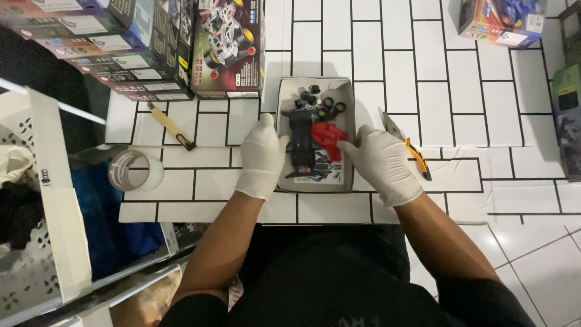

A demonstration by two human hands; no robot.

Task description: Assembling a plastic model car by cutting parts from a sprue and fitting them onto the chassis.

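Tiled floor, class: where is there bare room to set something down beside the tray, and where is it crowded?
Bare tiles lie right of the open tray, above the utility knife. A smaller patch sits between the tape roll and left hand. Crowded: inside the tray, and top left by the stacked boxes.

A tape roll point(135, 170), a utility knife point(410, 152) and stacked toy boxes point(151, 48) lie nearby.

Box tray point(346, 91): pale grey card. Inside it: black chassis point(301, 139), red part point(327, 137). Beside tray: white gloves on left hand point(261, 156) and right hand point(381, 163); orange-and-black knife point(416, 156). Beneath: white tiles point(387, 60), black grout grid.
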